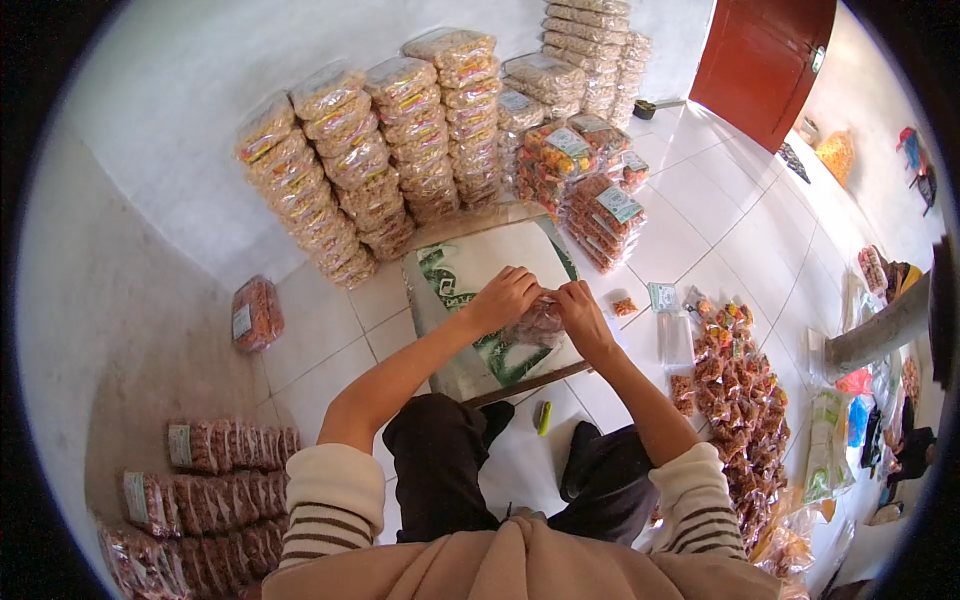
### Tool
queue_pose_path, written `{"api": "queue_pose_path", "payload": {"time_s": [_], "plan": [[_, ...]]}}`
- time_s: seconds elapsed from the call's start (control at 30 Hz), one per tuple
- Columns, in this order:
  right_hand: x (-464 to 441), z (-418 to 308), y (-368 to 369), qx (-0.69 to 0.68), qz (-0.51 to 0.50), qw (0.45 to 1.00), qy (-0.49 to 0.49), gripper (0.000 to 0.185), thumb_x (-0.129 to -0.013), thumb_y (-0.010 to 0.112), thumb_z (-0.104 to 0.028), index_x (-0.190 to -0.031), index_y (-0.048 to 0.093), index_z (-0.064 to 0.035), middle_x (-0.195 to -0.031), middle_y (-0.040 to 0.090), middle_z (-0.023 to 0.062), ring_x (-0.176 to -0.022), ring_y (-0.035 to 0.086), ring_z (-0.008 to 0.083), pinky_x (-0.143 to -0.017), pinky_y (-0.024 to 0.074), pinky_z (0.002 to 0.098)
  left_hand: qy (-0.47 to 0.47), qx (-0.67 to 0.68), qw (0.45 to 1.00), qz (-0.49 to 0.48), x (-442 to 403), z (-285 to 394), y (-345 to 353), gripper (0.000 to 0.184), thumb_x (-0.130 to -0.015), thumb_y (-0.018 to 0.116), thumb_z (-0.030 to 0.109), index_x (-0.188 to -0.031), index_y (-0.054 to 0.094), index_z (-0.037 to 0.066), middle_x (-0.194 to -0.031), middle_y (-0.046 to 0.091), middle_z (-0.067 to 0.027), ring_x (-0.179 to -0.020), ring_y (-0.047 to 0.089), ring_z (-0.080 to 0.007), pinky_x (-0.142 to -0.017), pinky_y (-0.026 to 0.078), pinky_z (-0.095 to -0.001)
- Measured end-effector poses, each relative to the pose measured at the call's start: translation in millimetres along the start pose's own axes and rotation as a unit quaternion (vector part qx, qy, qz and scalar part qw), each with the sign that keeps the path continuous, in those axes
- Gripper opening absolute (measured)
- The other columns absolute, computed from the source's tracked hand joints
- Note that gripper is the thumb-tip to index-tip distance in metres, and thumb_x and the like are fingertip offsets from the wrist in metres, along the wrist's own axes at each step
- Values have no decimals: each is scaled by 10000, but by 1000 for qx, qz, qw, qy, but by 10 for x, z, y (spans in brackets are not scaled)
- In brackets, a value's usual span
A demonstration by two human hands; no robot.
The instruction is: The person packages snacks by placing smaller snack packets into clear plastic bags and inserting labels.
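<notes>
A clear plastic bag [540, 326] with reddish-brown contents stands on a low table [470, 262] covered by a white and green printed sheet. At the bag's top edge, my left hand [506, 298] pinches the plastic from the left. Opposite it, my right hand [582, 314] has its fingers closed on the same edge. Both hands are close together, and they partly hide the bag. What exactly fills it is hard to make out.
Tall stacks of snack packs [400, 150] stand behind the table. Packed bags [605, 215] are piled at its far right corner. A heap of small snack packets [735, 400] lies on the right. Long packed bags [215, 500] lie at left. A green cutter-like item [544, 418] lies between my feet.
</notes>
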State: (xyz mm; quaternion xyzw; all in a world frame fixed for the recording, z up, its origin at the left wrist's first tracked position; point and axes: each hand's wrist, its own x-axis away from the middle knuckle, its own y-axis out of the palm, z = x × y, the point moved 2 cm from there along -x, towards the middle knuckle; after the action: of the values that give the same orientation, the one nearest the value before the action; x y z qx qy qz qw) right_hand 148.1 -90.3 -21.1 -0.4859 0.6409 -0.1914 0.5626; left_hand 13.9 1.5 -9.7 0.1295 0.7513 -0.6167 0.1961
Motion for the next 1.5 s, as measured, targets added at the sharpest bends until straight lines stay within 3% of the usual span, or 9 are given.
{"api": "queue_pose_path", "payload": {"time_s": [0.1, 0.3, 0.47, 0.6, 0.67, 0.77, 1.0, 1.2, 1.5], "plan": [[7, -22, -10, -7, 11, 1000, -15, 199, -695, 551, 28, -893, 553, 11, -826, 500, 121, -836, 473, 279, -733, 420, 333, -2, -32, 999, 35, 37, 25, 28, 105, -753, 515, 152, -792, 531, 56, -789, 495, -44, -796, 480, -176, -720, 381, -289], [-13, -3, 20, 2, -7, 1000, -1, 198, -685, 511, 16, -878, 553, 9, -839, 501, 133, -845, 467, 271, -740, 410, 345, -86, 81, 992, 34, 78, -12, 161, 116, -775, 523, 143, -869, 545, 78, -835, 487, -33, -860, 462, -203, -755, 329, -346], [-63, 27, 21, -35, 0, 997, 66, 93, -724, 535, -40, -790, 598, -27, -775, 540, 119, -797, 485, 284, -719, 401, 369, -155, 194, 962, -111, 80, -146, 332, 189, -797, 527, 251, -923, 540, 111, -903, 497, -23, -923, 432, -212, -763, 286, -412], [-94, 109, 115, -40, 1, 995, 90, 78, -717, 551, -50, -765, 609, -33, -751, 548, 117, -773, 492, 289, -714, 399, 382, -130, 160, 965, -159, -10, -126, 125, 228, -794, 530, 279, -941, 526, 105, -932, 495, -34, -941, 428, -218, -767, 285, -421], [-84, 122, 125, -42, 11, 994, 99, 85, -708, 557, -48, -771, 613, -37, -751, 553, 124, -773, 497, 296, -707, 397, 391, -121, 83, 975, -165, -21, -81, 156, 252, -778, 556, 272, -959, 503, 105, -950, 491, -42, -957, 424, -225, -773, 287, -422], [-69, 179, 129, -61, 15, 993, 100, 88, -703, 559, -42, -772, 614, -36, -743, 558, 127, -768, 501, 301, -706, 398, 392, -153, 123, 960, -200, -57, -66, 166, 267, -763, 578, 249, -965, 486, 102, -961, 486, -44, -970, 420, -224, -776, 291, -428], [-67, 157, 80, -86, 10, 993, 78, 94, -701, 550, -33, -769, 614, -42, -753, 561, 118, -774, 503, 290, -711, 399, 380, -191, 188, 950, -161, -7, -56, 230, 314, -750, 588, 357, -956, 526, 129, -963, 523, -29, -938, 453, -222, -774, 299, -441], [-43, 158, 117, -52, 22, 997, 55, 120, -705, 540, -37, -796, 618, -47, -779, 557, 103, -804, 500, 267, -726, 398, 364, -241, 216, 939, -119, 7, -55, 111, 281, -766, 564, 385, -927, 569, 154, -845, 560, 3, -874, 501, -197, -787, 303, -409], [-123, 211, -13, -140, -27, 985, 100, 108, -696, 557, -48, -775, 629, -31, -721, 573, 131, -737, 523, 307, -705, 411, 362, -148, 292, 943, -68, -43, -216, 311, 261, -755, 591, 341, -845, 605, 96, -800, 590, -48, -799, 543, -218, -693, 415, -327]]}}
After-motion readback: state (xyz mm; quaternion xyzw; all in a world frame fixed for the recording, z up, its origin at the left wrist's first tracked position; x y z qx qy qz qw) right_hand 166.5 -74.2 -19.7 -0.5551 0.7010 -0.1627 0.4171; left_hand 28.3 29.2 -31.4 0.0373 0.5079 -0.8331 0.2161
